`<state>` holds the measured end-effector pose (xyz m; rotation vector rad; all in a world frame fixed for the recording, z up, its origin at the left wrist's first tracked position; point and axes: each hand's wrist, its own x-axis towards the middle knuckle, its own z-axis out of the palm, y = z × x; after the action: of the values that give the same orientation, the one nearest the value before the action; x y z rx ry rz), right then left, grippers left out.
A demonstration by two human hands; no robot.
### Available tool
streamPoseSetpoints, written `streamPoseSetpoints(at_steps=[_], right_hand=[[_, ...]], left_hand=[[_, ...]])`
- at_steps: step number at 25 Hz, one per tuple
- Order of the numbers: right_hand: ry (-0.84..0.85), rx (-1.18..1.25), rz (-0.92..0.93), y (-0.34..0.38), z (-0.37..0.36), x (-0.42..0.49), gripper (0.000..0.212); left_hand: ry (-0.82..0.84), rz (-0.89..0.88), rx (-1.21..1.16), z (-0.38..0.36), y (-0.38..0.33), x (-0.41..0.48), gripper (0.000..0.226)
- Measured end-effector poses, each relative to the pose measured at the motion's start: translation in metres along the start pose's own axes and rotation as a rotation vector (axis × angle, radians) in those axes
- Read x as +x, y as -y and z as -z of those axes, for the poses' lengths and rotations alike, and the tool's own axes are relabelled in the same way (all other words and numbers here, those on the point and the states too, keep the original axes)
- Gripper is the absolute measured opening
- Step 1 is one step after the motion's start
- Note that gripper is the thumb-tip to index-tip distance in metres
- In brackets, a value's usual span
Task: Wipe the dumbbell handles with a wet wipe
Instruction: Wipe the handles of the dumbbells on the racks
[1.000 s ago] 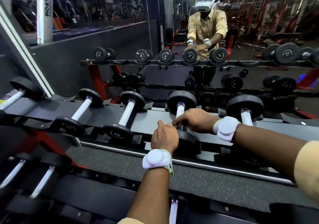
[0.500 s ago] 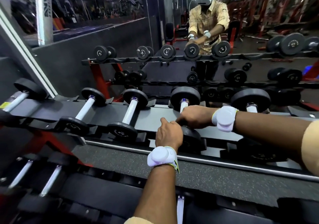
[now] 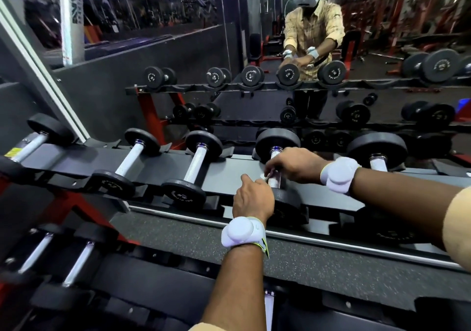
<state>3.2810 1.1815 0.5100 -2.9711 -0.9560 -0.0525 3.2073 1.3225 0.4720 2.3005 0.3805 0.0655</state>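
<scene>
1. Dumbbell [image 3: 277, 144], the fourth visible from the left on the top tier of the grey rack [image 3: 239, 170], lies in its cradles. One black plate is at the far end and the other at the near end, with the bright handle [image 3: 274, 182] running between them.
2. The right hand [image 3: 295, 164] reaches in from the right and lies over the middle of the handle. Its fingers curl down and pinch a small white wet wipe [image 3: 262, 176] at the left side of the bar.
3. The left hand [image 3: 252, 199] sits just nearer, beside the near end of the handle and in front of the near plate. Its fingers are curled and the thumb points up toward the wipe. The back of the hand hides what they close on, so I cannot tell whether it grips anything.
4. Each wrist wears a white band: the left band [image 3: 240, 232] and the right band [image 3: 339, 175].
5. Two smaller dumbbells [image 3: 196, 162] lie untouched to the left on the same tier. A larger one [image 3: 377, 149] lies to the right, partly behind the right forearm.
6. A mirror [image 3: 382, 37] behind the rack reflects a person in a yellow checked shirt bent over the weights.
7. On the lower tier, near left, more handles [image 3: 76, 264] show.
</scene>
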Motion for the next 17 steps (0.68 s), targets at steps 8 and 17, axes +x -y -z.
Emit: streamPoseSetpoints(at_steps=[8, 17], right_hand=[[0.015, -0.07, 0.002, 0.005, -0.002, 0.001, 0.045], [-0.04, -0.121, -0.032, -0.003, 0.004, 0.006, 0.046]], left_hand=[[0.015, 0.008, -0.004, 0.002, -0.001, -0.002, 0.031], [0.027, 0.007, 0.005, 0.005, -0.003, -0.004, 0.031]])
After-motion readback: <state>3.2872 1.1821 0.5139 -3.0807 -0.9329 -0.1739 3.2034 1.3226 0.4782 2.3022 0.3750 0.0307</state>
